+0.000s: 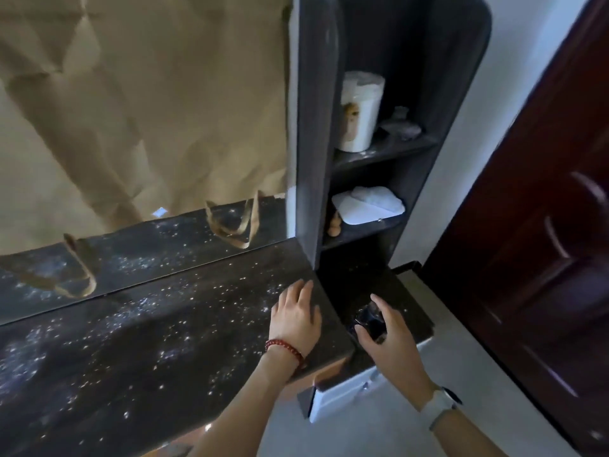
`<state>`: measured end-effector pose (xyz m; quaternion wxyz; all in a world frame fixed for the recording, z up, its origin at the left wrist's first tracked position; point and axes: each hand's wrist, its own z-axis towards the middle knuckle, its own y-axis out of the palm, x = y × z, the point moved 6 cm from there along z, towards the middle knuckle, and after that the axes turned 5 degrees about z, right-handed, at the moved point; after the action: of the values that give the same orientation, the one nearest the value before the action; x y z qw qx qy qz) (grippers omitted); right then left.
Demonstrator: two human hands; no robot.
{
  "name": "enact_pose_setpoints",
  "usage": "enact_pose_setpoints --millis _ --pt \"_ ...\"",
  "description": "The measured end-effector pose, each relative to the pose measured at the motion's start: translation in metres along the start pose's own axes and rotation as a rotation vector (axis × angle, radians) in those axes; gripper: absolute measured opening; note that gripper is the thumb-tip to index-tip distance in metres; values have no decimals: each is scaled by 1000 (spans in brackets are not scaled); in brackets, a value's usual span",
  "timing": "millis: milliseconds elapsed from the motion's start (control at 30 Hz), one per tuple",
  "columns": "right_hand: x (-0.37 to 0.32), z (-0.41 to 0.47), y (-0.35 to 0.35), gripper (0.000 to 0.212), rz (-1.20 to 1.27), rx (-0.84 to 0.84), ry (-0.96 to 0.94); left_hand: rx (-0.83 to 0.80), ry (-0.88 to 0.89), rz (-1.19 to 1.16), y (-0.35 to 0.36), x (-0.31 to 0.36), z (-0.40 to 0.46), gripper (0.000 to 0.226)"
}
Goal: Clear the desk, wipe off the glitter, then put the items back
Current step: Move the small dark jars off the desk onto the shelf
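Observation:
A dark desk top (138,351) runs across the lower left, sprinkled all over with silver glitter. My left hand (296,313) lies flat on its right end, fingers apart, holding nothing; a red bead bracelet circles the wrist. My right hand (384,328) curls around a small dark glossy object (369,319) on the lower side surface (412,301) just right of the desk. What the object is cannot be made out. A white watch sits on my right wrist.
A mirror (141,127) covered with brown paper stands behind the desk. A dark shelf unit (389,153) to the right holds a white tub (361,112) above and a white pouch (369,204) below. A dark red door (540,225) is at far right.

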<state>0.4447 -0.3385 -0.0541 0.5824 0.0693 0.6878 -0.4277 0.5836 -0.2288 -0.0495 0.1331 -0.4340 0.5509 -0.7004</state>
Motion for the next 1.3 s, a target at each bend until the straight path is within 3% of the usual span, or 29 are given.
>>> enact_pose_setpoints --millis 167,433,600,733,1033,1300 --pt "31 63 -69 60 -47 20 -31 52 -48 -59 18 62 58 58" --pt "8 169 -66 60 -124 -16 -167 269 -234 -102 -8 47 129 71" --pt "-16 232 -45 59 -257 58 -204 306 -127 -234 -6 40 173 65" --pt "-18 275 -29 57 -362 6 -188 361 -108 -303 -2 36 182 68" --pt "2 302 -15 60 -328 13 -100 420 -41 -299 4 27 184 69" --pt "2 281 -20 75 -329 109 -142 393 -59 -314 6 29 181 67"
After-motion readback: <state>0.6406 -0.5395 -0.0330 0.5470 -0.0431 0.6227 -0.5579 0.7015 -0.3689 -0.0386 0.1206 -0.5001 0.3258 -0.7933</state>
